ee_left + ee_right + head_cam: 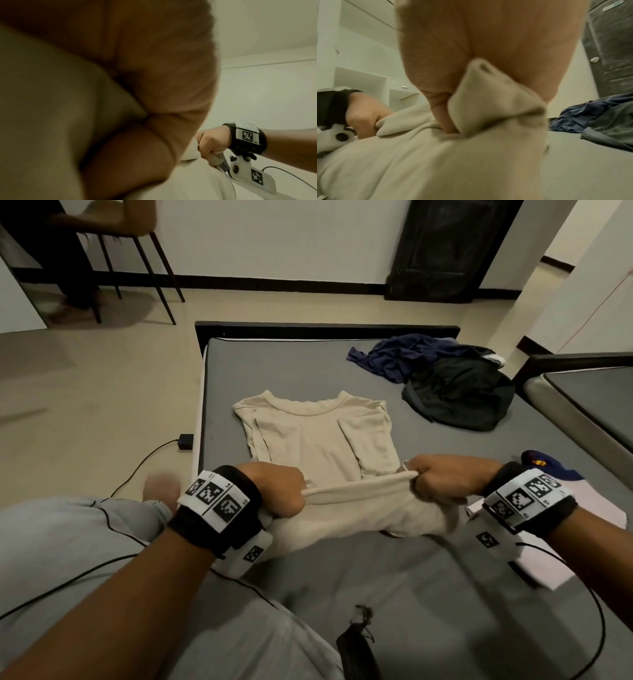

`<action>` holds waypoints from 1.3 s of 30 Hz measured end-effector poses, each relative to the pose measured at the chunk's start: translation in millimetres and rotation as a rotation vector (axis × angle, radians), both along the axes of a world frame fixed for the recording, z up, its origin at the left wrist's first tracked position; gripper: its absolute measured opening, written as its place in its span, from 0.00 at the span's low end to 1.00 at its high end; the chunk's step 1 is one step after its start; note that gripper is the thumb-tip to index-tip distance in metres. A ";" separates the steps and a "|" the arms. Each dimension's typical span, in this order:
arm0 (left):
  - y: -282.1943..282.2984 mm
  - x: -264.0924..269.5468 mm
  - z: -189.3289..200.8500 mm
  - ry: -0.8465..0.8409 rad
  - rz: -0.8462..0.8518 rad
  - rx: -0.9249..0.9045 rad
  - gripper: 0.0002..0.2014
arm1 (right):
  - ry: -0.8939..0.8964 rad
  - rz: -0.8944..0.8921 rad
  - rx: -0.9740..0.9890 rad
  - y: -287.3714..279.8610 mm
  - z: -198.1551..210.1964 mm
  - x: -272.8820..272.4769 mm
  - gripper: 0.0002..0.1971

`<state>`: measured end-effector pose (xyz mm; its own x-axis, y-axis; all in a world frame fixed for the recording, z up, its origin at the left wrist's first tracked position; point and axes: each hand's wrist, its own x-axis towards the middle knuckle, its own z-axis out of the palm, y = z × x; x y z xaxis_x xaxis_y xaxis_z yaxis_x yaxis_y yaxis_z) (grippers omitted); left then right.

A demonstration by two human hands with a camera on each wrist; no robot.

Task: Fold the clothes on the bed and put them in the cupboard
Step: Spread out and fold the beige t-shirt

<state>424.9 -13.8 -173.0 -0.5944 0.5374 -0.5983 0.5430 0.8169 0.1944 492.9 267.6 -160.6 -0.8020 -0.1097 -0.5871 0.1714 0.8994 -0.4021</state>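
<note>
Beige shirt [322, 436] lies on my bed [445, 594]; my left hand [277, 491] and right hand [442, 477] each grip its lifted hem.

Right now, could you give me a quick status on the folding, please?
Left hand and right hand both grip the beige shirt hem, lifted. Sleeves folded in. Dark clothes pile waits, not in the way.

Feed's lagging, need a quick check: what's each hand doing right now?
Left hand: closed, gripping the lower edge of the beige shirt.
Right hand: closed, gripping the same edge on the other side.
</note>
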 end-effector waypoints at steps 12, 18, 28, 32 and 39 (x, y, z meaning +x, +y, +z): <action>-4.7 -144.4 -9.4 0.272 0.287 0.160 0.18 | 0.438 0.019 0.075 49.5 -29.3 -136.6 0.13; 0.6 -201.0 -35.1 0.333 0.332 0.148 0.08 | 0.438 0.037 0.157 60.0 -44.4 -206.2 0.11; 14.6 -206.7 -67.2 0.831 0.291 0.200 0.23 | 0.529 -0.044 0.477 53.9 -56.1 -250.0 0.21; 34.7 -168.0 -55.6 0.719 0.182 0.384 0.30 | 0.742 0.145 0.421 15.9 -55.9 -215.6 0.23; 54.3 -85.2 -100.4 0.409 0.026 0.291 0.39 | 0.542 0.354 0.406 -41.6 -109.7 -120.0 0.43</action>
<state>339.7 40.5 -273.3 -0.7644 0.6291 -0.1412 0.6023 0.7749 0.1918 372.9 226.0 -270.3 -0.9468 -0.2728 -0.1709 -0.2812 0.9593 0.0263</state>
